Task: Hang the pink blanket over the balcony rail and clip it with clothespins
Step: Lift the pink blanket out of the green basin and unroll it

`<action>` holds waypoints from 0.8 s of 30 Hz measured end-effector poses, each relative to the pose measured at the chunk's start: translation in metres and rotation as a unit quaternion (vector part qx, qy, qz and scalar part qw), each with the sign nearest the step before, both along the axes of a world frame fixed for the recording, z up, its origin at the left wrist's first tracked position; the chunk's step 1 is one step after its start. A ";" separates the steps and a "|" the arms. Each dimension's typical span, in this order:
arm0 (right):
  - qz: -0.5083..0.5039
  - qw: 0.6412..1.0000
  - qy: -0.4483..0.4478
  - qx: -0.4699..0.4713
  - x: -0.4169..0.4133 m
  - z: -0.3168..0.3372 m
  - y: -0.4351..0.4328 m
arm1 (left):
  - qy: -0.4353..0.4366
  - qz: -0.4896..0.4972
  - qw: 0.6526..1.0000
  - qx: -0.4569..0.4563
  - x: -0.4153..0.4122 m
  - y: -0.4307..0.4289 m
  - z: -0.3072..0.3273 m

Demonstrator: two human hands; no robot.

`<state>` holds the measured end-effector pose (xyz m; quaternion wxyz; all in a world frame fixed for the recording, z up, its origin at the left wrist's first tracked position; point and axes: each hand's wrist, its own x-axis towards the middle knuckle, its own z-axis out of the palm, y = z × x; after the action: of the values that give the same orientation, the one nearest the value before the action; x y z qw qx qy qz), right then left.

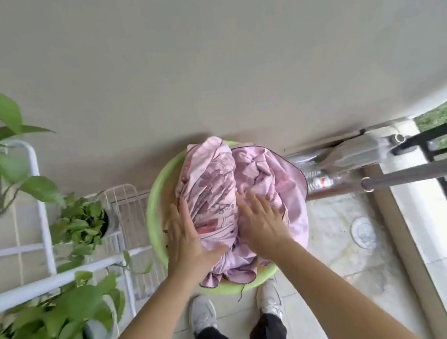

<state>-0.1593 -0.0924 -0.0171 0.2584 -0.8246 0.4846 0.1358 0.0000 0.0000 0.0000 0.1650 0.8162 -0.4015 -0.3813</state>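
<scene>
The pink blanket (226, 185), patterned and bunched, is heaped in a light green basin (153, 203) on the balcony floor in front of my feet. My left hand (188, 241) lies flat against the heap's left side with fingers straight and thumb spread onto the cloth. My right hand (262, 220) presses on the middle of the heap, fingers straight. The black balcony rail (446, 175) runs along the right edge. No clothespins are visible.
A white wire rack (35, 187) with several leafy potted plants (83, 224) stands on the left. A grey pole (422, 173) and a metal fitting lie to the right of the basin, beside a white ledge (425, 232) and a floor drain (363, 232).
</scene>
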 end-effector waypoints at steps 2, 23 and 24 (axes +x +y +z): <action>0.017 0.999 0.032 0.012 -0.008 -0.026 0.002 | 0.010 -0.003 0.999 -0.047 -0.002 -0.013 -0.018; 0.010 0.956 -0.289 0.053 0.006 0.048 -0.073 | 0.050 0.038 0.991 -0.120 0.023 -0.030 0.109; 0.005 0.949 -0.299 0.097 0.006 0.056 -0.076 | 0.067 0.035 0.990 -0.123 0.021 -0.031 0.118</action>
<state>-0.1536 -0.1681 0.0392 0.4695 -0.8009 0.3653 -0.0694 0.0206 -0.0312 0.1180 0.3037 0.7762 -0.4041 -0.3767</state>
